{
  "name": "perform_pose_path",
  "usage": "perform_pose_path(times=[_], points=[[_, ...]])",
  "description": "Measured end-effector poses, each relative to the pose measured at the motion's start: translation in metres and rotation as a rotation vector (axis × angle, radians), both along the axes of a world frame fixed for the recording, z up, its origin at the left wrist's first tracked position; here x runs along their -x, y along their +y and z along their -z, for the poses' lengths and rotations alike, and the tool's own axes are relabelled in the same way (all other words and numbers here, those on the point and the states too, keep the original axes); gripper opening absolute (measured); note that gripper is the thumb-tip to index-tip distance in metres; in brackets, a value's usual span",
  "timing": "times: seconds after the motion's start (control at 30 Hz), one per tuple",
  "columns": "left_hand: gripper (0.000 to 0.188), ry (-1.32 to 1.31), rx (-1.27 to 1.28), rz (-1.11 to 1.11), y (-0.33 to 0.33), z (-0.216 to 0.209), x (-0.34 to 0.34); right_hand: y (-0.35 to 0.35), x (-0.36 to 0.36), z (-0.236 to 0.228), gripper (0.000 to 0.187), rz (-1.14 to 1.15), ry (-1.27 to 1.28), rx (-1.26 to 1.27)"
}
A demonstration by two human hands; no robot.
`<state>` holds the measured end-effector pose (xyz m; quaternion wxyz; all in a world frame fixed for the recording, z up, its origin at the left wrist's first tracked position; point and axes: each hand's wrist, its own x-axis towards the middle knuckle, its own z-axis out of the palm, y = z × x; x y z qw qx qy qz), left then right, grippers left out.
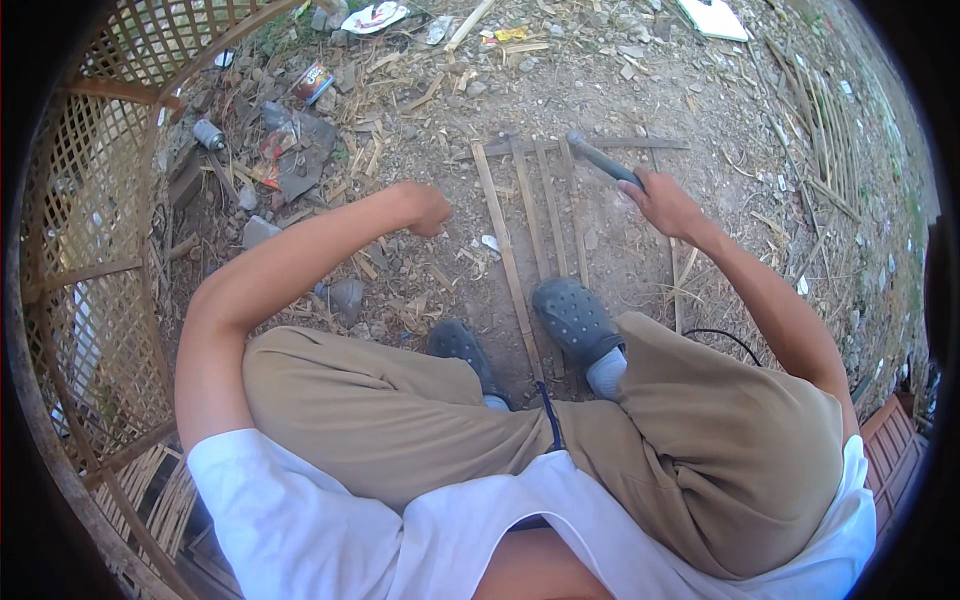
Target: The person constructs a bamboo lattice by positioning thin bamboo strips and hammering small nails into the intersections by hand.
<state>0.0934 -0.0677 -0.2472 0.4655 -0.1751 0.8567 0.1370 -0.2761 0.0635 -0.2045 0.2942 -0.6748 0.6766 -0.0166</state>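
Observation:
My right hand (665,203) is wrapped round a hammer (607,166), its dark grey shaft slanting up and left to a blunt end. Beneath that end, several thin wooden slats (527,200) lie side by side on the ground. They meet a wooden crosspiece (640,145) at their far ends. The longest slat (503,245) runs back between my feet. My left hand (428,210) hovers to the left of the slats, its fingers curled in; whatever they may hold is hidden. My right clog (578,315) covers part of the near slats.
At left stands a wooden lattice panel (105,190). Near it lie a spray can (209,134), a small printed box (313,83), stones and scraps. More strips (830,135) are on the ground at far right. A brown slatted panel (893,445) is at lower right.

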Motion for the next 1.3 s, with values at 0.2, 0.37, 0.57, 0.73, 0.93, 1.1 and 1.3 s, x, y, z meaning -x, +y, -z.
perform_pose_path(times=[0.2, 0.37, 0.57, 0.73, 0.93, 1.1, 1.3], points=[[0.035, -0.016, 0.000, 0.031, -0.004, 0.002, 0.001, 0.012, -0.016, 0.009, 0.045, 0.202, -0.187, 0.124], [0.036, -0.024, 0.008, 0.020, -0.002, 0.002, 0.010, 0.033, 0.003, 0.065, 0.050, 0.115, 0.015, -0.021], [0.036, 0.040, -0.025, 0.045, 0.000, 0.004, -0.001, 0.005, -0.006, 0.042, 0.056, 0.221, -0.077, -0.241], [0.035, -0.023, -0.015, 0.029, -0.001, -0.003, 0.009, -0.004, 0.002, 0.020, 0.056, 0.303, -0.076, -0.154], [0.035, -0.006, -0.012, 0.023, -0.006, 0.000, 0.004, 0.013, -0.002, 0.034, 0.056, 0.218, -0.129, 0.028], [0.035, -0.001, -0.005, 0.039, -0.003, 0.002, 0.015, 0.016, 0.016, 0.063, 0.058, 0.133, -0.053, -0.105], [0.035, 0.031, -0.017, 0.017, -0.002, 0.006, 0.000, -0.006, 0.001, 0.012, 0.053, 0.475, -0.232, -0.448]])
